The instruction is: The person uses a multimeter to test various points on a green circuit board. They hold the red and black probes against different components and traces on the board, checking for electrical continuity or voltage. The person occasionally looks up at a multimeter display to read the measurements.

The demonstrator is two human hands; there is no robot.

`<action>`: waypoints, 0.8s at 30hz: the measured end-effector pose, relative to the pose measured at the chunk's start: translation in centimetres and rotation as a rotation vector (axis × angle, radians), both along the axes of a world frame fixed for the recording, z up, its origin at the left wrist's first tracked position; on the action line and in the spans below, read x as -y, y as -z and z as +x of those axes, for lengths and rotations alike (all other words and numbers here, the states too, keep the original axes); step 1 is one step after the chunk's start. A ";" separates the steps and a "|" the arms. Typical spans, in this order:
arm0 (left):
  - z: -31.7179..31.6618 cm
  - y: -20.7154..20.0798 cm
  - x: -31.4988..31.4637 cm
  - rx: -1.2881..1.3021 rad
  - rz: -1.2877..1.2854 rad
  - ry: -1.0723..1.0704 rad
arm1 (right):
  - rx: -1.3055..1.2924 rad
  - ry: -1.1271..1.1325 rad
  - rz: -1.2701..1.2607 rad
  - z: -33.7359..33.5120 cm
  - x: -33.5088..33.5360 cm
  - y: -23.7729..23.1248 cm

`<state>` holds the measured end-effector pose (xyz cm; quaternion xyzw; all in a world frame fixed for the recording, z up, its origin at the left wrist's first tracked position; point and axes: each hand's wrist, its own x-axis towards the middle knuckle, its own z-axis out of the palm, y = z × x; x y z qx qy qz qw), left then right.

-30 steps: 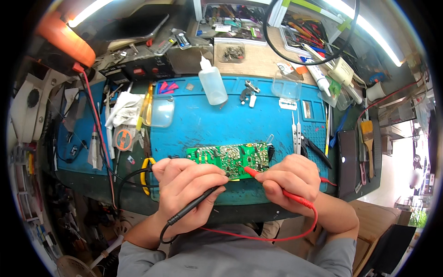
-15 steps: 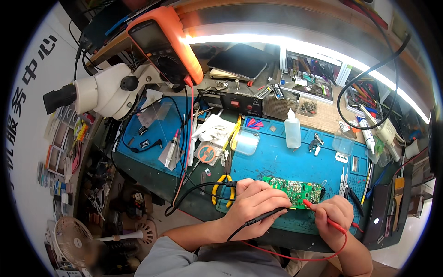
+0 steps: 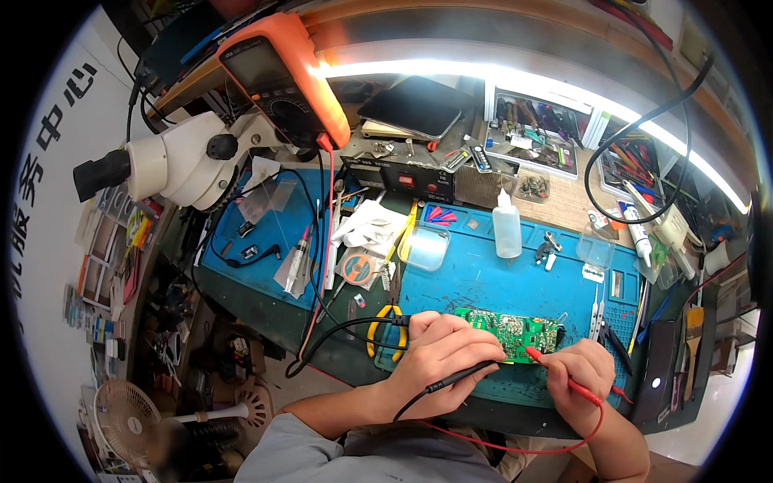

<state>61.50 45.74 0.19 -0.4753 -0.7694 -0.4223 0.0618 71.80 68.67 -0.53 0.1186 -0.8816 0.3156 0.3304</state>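
A green circuit board (image 3: 515, 332) lies near the front of the blue work mat (image 3: 555, 298). My left hand (image 3: 443, 358) is closed round a black test probe (image 3: 460, 377) and covers the board's left end. Beside its fingertips a black plug (image 3: 400, 321) on a thick black cable shows; whether the hand grips it too is hidden. My right hand (image 3: 581, 378) pinches a red test probe (image 3: 555, 368), its tip at the board's lower right edge. The red lead loops below both hands. An orange multimeter (image 3: 290, 84) stands at the back left.
Yellow-handled pliers (image 3: 375, 332) lie left of my left hand. A white squeeze bottle (image 3: 506, 227) and a clear plastic box (image 3: 427, 246) stand behind the board. Tweezers (image 3: 597, 315) lie to the right. A white microscope (image 3: 177, 161) reaches over the left mat.
The whole view has shifted very slightly. Both hands keep their probes at the board in nearly the same places.
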 end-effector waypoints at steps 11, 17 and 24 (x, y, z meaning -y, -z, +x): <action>-0.1 -0.5 0.0 -0.012 -0.031 0.009 | -0.015 -0.012 0.016 0.0 0.0 -0.3; -0.4 0.1 -0.1 -0.028 -0.052 -0.011 | -0.003 -0.079 -0.002 -0.6 -0.5 0.1; -0.1 -0.2 -0.4 -0.022 -0.065 -0.014 | -0.038 -0.091 -0.014 -0.1 -0.8 -0.3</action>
